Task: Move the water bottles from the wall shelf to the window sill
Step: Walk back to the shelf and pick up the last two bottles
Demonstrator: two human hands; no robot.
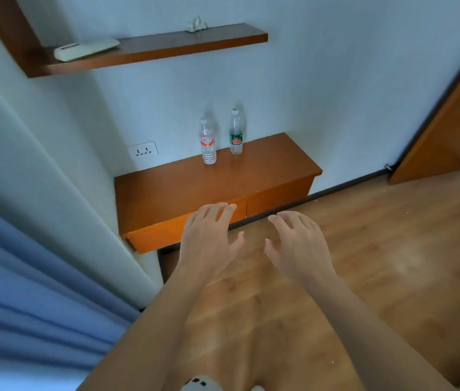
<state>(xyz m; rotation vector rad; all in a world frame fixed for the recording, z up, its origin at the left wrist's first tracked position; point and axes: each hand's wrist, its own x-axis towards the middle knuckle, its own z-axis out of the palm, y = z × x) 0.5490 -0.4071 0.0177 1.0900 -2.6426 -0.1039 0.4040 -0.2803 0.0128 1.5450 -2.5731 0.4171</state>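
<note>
Two clear water bottles stand upright near the wall on a low orange-brown wall shelf (166, 193). The left bottle (208, 143) has a red label, the right bottle (236, 134) a green one. My left hand (209, 238) is stretched forward over the shelf's front edge, fingers straight and spread, holding nothing. My right hand (296, 241) hovers beside it over the floor, fingers relaxed and empty. Both hands are well short of the bottles. No window sill is in view.
A higher wooden shelf (152, 52) carries a white remote (84, 49) and a small white ornament (197, 25). A wall socket (142, 151) sits left of the bottles. Blue curtain (25, 277) hangs at the left, an open wooden door (449, 122) at the right, wooden floor below.
</note>
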